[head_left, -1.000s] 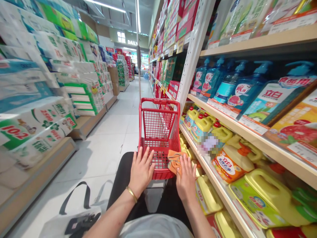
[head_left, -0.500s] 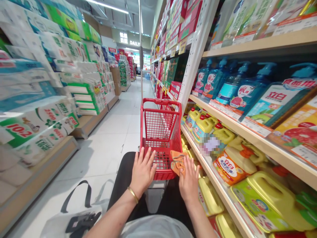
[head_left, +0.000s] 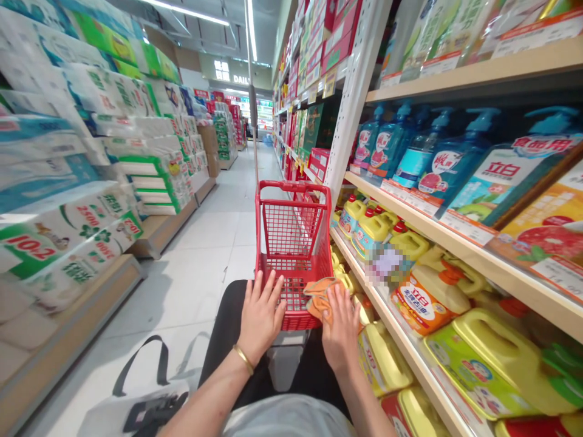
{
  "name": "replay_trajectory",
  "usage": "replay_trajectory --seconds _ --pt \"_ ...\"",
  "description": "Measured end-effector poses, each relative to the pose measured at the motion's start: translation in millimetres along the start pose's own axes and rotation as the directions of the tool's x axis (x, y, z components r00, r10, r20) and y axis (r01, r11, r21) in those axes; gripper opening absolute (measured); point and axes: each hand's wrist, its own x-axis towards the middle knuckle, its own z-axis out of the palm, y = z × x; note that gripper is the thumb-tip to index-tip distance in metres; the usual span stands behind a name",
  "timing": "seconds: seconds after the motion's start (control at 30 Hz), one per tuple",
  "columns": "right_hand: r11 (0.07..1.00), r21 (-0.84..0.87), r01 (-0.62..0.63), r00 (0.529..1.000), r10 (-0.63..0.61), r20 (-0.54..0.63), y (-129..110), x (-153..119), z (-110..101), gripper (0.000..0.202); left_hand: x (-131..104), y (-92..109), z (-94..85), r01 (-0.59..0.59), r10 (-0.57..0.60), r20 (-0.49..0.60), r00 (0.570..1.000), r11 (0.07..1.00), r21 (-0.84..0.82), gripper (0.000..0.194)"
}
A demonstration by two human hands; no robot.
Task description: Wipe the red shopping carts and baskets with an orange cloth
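A red plastic shopping basket cart [head_left: 294,230] stands between my knees, its grid walls facing me. My left hand [head_left: 263,312], with a gold bangle at the wrist, rests at the basket's near left rim, fingers spread and holding nothing. At the near right corner my right hand [head_left: 340,325] lies over an orange cloth [head_left: 319,294], its fingers bent onto the crumpled fabric. The cloth drapes against the basket's right side. Part of the near rim is hidden behind my hands.
Close on the right, shelves [head_left: 410,206] hold blue pump bottles [head_left: 449,167] and yellow detergent jugs [head_left: 496,358]. Packs of tissue paper [head_left: 68,237] are stacked on the left. A grey-white bag [head_left: 122,406] with a black strap lies on the floor at lower left.
My right hand and the orange cloth have shifted slightly left along the basket, and the cloth is more bunched. My left hand has hardly moved. The view has turned slightly.
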Motion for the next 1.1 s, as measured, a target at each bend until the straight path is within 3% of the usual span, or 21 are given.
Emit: replay_trajectory --seconds 0.1,0.27,0.37,0.43,0.53,0.6,0.73,0.8,0.87,1.0,1.1 --pt "1.000 0.012 0.004 1.000 -0.004 -0.027 -10.8 -2.6 6.1 0.062 -0.6 1.8 0.1 -0.003 0.002 0.010 1.000 1.000 0.006 0.059" --pt "0.961 0.080 0.263 0.961 -0.269 0.069 -62.8 -5.3 11.1 0.060 -1.5 -6.6 0.9 0.005 -0.006 0.023 1.000 0.999 0.034 0.059" --pt "0.970 0.054 0.237 0.969 -0.240 0.055 -45.5 -3.1 3.6 0.062 -0.3 -7.8 0.4 0.006 -0.007 0.019 1.000 1.000 0.031 0.060" --pt "0.996 0.011 0.093 0.995 -0.093 0.019 -17.4 -2.8 -1.4 0.063 0.3 -4.9 -0.2 0.006 -0.006 0.012 1.000 1.000 0.015 0.061" --pt "0.996 -0.006 -0.089 0.996 0.089 -0.007 10.1 -3.1 -1.9 0.063 0.2 0.6 -0.3 -0.002 0.002 0.001 1.000 1.000 -0.013 0.063" --pt "0.998 0.007 -0.063 0.998 0.063 -0.013 2.4 -4.2 2.8 0.064 -0.4 2.0 0.3 -0.004 0.004 -0.005 1.000 1.000 -0.017 0.064" --pt "0.973 0.070 0.222 0.973 -0.226 0.055 -48.5 -5.3 11.1 0.063 -1.7 -2.7 1.5 0.002 -0.002 0.006 1.000 1.000 0.010 0.061" --pt "0.951 0.095 0.294 0.950 -0.302 0.083 -60.3 -4.0 9.8 0.061 -1.5 -5.6 1.3 0.000 0.000 0.017 1.000 1.000 0.022 0.060" --pt "0.962 0.070 0.263 0.961 -0.267 0.066 -52.0 -2.9 6.2 0.062 -0.9 -6.6 0.8 -0.005 0.005 0.017 1.000 1.000 0.027 0.060" --pt "0.999 -0.008 0.048 0.999 -0.048 -0.014 -10.1 -3.6 0.6 0.061 0.0 -1.8 0.0 -0.011 0.011 0.004 1.000 1.000 0.023 0.061" --pt "1.000 0.011 -0.011 0.999 0.012 -0.033 -8.3 -7.4 3.2 0.059 -0.4 1.2 0.1 -0.014 0.014 0.010 1.000 1.000 0.011 0.063"
